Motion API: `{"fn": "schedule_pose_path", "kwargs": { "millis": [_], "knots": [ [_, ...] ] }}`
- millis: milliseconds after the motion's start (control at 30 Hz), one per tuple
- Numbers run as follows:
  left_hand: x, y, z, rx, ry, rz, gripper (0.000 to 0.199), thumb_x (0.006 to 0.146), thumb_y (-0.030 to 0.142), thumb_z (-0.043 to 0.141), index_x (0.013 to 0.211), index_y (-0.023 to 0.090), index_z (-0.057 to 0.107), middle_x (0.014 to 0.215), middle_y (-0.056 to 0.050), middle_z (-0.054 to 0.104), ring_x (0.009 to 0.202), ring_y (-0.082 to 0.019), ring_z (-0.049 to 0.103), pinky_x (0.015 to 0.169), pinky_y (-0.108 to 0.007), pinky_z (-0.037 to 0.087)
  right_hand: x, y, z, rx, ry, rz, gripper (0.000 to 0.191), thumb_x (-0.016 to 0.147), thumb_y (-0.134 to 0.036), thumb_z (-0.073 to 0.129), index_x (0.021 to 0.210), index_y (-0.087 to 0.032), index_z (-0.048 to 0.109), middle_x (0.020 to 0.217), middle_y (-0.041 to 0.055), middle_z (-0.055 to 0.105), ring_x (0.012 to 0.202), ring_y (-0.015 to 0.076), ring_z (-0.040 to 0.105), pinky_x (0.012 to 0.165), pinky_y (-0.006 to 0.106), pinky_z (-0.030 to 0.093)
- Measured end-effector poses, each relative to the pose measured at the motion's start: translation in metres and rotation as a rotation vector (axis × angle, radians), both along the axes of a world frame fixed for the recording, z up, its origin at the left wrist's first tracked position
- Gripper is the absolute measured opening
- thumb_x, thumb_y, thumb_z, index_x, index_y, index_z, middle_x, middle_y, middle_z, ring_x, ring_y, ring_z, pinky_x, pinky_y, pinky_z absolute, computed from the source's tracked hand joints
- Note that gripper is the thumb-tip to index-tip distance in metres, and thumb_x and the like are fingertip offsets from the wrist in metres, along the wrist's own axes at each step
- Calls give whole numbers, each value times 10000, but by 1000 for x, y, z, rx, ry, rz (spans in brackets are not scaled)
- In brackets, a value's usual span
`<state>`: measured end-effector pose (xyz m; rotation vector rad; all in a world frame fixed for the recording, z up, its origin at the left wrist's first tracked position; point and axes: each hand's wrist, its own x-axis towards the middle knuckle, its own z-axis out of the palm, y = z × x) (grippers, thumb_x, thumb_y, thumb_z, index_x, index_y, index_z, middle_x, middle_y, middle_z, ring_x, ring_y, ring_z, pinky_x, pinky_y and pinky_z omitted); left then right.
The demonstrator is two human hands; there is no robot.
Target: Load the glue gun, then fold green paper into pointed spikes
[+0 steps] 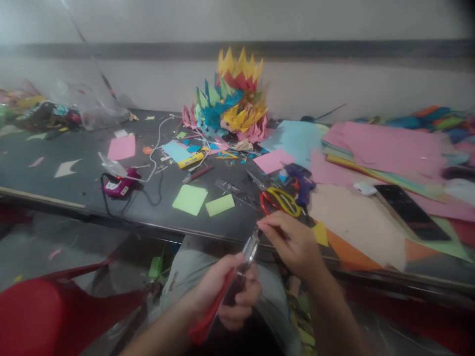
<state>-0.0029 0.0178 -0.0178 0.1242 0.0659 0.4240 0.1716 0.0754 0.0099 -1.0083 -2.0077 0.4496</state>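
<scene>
My left hand (233, 291) is wrapped round a red-handled tool with a narrow silver metal head, which looks like a stapler (251, 248). It tilts up and to the right, just in front of the table edge. At its metal tip my right hand (293, 242) is closed, thumb and fingers pinched together; whatever lies between them is too small to make out. Beyond the right hand lie scissors (285, 201) with red and yellow handles, beside a dark blue glue gun (302, 185).
Folded-paper crowns (237, 106) are piled against the wall. Coloured sheets (389, 148) and a phone (411, 212) lie at right. Green paper pieces (190, 199) and a purple corded device (120, 185) are on the table (148, 217). A red chair (33, 316) stands at left.
</scene>
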Motion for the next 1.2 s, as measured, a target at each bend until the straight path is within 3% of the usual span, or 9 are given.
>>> {"fn": "schedule_pose_path", "kwargs": {
  "millis": [200, 400, 733, 1200],
  "knots": [
    [-3, 1, 0, -30, -34, -8, 281, 859, 465, 449, 777, 196, 441, 550, 67, 451, 258, -28, 238, 254, -146, 157, 12, 12, -3, -8, -21, 177, 163, 844, -214, 568, 968, -230, 673, 807, 18, 619, 700, 105, 610, 623, 200, 495],
    [-4, 0, -1, -41, -26, -34, 290, 858, 473, 445, 771, 197, 433, 547, 67, 447, 259, -29, 234, 259, -151, 150, 20, 22, 0, -23, -64, 296, 113, 824, -200, 594, 874, -231, 690, 843, 12, 594, 718, 84, 611, 643, 176, 491],
    [-2, 2, -2, -49, 15, -53, 288, 837, 469, 475, 757, 199, 417, 538, 70, 443, 256, -29, 232, 263, -158, 130, 17, 20, 3, -9, -225, 266, 154, 864, -101, 471, 821, -192, 588, 857, 34, 569, 787, 109, 566, 697, 206, 466],
    [0, 2, -1, -34, 54, -88, 297, 817, 479, 496, 764, 200, 408, 535, 72, 446, 258, -32, 235, 269, -171, 102, 14, 18, 0, -56, -164, 264, 151, 885, -137, 423, 801, -200, 531, 836, 38, 542, 779, 133, 543, 692, 241, 456]
  ]
}}
